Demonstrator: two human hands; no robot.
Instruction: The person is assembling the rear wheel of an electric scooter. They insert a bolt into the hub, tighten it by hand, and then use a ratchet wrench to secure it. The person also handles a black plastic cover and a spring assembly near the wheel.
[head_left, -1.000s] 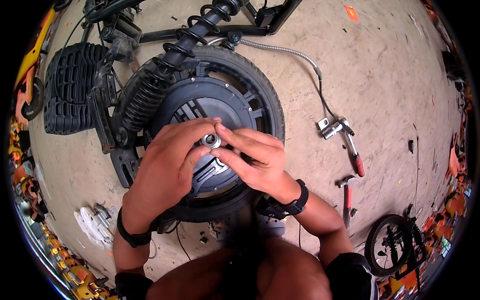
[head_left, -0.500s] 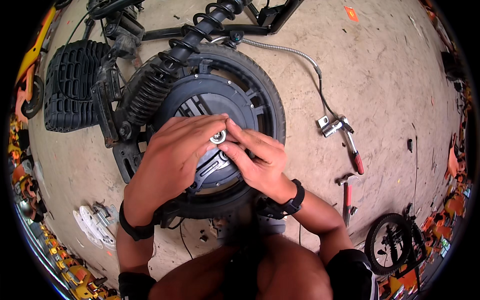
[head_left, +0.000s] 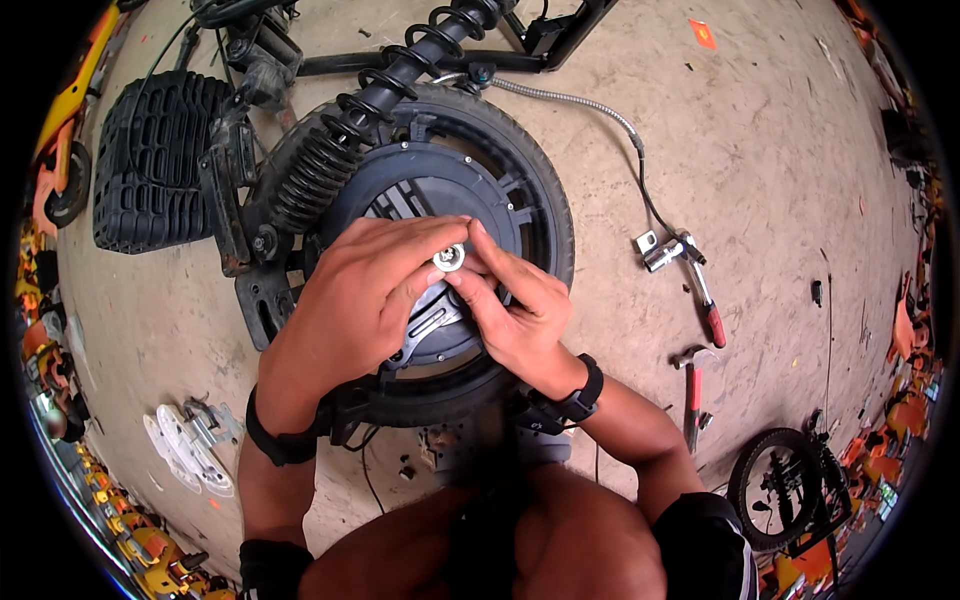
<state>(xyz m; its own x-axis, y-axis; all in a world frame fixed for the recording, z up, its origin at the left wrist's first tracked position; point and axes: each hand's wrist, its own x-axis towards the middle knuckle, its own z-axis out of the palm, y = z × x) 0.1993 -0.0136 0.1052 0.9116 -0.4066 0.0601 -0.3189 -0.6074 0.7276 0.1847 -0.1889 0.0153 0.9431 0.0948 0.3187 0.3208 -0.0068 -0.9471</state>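
Note:
Above the middle of the black hub-motor wheel (head_left: 549, 190), my two hands meet fingertip to fingertip. Between them sits a small round silver metal part (head_left: 449, 257) with a hollow-looking centre, its end facing up; the rest of it is hidden by the fingers. My left hand (head_left: 362, 285) is closed round its left side, thumb against it. From the right, my right hand (head_left: 522, 312) pinches it with thumb and fingers. Below the hands a slotted silver metal bracket (head_left: 432, 325) lies on the wheel's hub, partly covered.
A black coil-spring shock absorber (head_left: 325, 165) rises over the wheel's left side, beside a ribbed black plastic box (head_left: 158, 160). On the concrete floor at right lie a red-handled ratchet wrench (head_left: 711, 305) and a hammer (head_left: 693, 395). White curved plates (head_left: 185, 452) lie at lower left.
The hands and the round metal part sit slightly higher and further right in the picture. The view has shifted a little too, and both hands keep their grip.

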